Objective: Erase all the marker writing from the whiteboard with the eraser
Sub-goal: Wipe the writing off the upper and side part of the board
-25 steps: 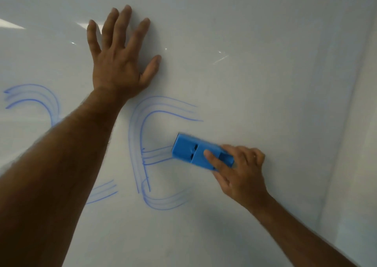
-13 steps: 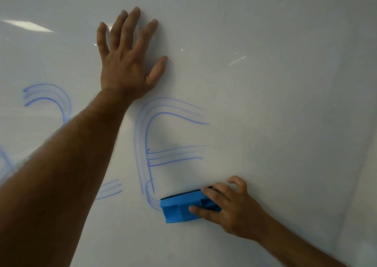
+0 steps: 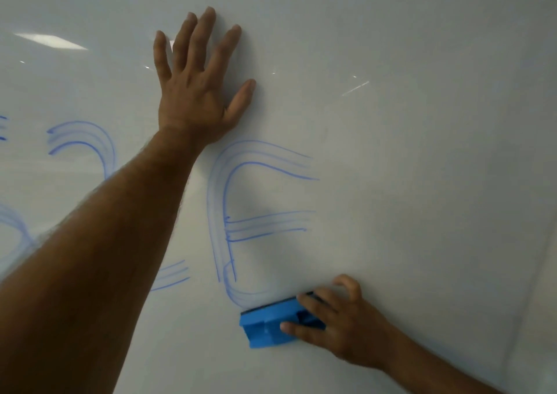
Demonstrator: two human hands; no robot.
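A white whiteboard (image 3: 407, 152) fills the view. Blue marker writing (image 3: 235, 213) shaped like a large letter E, drawn in multiple lines, sits at the centre. More blue strokes (image 3: 87, 137) lie to the left, partly hidden by my left forearm. My right hand (image 3: 337, 330) grips a blue eraser (image 3: 265, 323) and holds it flat against the board at the right end of the letter's bottom stroke. My left hand (image 3: 196, 92) rests flat on the board above the letter, fingers spread.
The board's right edge (image 3: 530, 273) runs down the far right, with a pale wall beyond it. Ceiling lights reflect on the board at the upper left (image 3: 51, 41). Further blue marks (image 3: 12, 228) show at the left edge.
My right hand has carried the eraser down from the letter's middle bar to its bottom stroke; part of the bottom stroke is wiped away. My left hand stays flat on the board.
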